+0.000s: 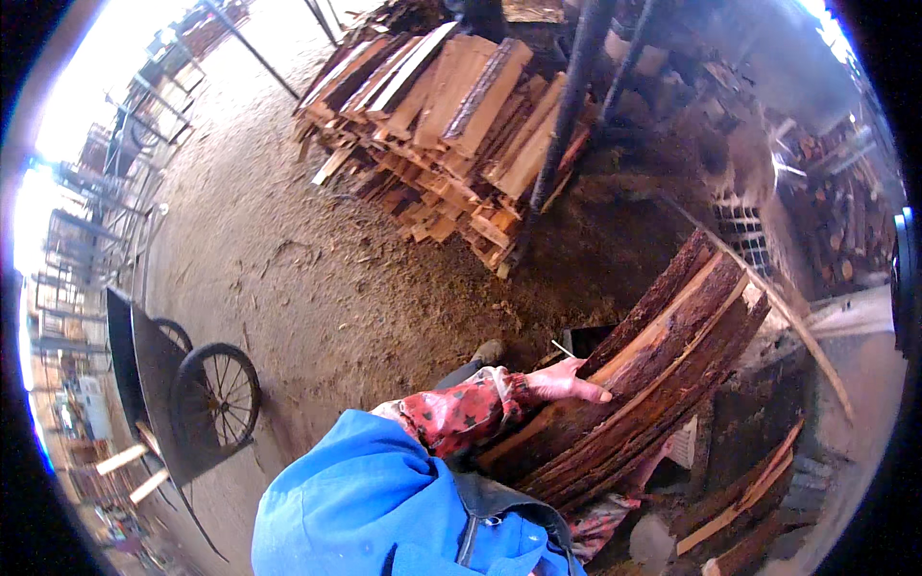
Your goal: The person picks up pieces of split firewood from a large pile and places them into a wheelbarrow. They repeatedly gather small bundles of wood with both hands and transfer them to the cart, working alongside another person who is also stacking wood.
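Long brown bark-edged wood slabs (653,374) fill my arms; my left hand (567,384) lies flat on top. My right hand is hidden under them. I think I'm carrying them, far from the black wheeled cart (182,394).

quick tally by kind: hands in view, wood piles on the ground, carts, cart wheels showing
hands: 1, the left hand resting on the armful of bark slabs
wood piles: 1, the stacked wood pile
carts: 1, the dark cart
cart wheels: 2, front wheel and rear wheel
total: 5
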`<state>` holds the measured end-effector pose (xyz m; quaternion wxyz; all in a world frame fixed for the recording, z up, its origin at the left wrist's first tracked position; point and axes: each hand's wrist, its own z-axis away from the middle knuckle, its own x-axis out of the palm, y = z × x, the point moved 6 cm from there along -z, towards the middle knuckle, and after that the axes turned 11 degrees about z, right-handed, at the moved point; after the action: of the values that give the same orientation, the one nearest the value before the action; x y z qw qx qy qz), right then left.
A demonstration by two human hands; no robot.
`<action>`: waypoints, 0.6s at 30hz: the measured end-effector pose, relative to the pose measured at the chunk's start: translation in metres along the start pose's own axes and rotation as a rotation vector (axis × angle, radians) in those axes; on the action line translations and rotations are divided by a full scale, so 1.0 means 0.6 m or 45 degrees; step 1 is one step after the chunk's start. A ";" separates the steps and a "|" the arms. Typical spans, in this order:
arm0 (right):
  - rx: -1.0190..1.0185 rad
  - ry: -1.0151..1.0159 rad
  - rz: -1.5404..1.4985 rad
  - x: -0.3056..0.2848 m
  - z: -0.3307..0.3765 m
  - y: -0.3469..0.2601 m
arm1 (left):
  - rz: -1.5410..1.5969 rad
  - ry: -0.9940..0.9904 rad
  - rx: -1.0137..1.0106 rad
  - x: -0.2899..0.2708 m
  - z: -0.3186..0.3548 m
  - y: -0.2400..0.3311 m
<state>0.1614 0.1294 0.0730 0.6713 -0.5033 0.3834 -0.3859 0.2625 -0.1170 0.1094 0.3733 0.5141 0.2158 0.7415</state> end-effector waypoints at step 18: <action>0.096 -0.361 -0.054 0.197 0.114 -0.045 | 0.180 0.267 0.201 -0.100 0.300 -0.012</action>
<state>0.2676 0.0432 0.0981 0.7289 -0.5353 0.2592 -0.3392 0.4424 -0.1705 0.1366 0.2537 0.4754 0.2745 0.7964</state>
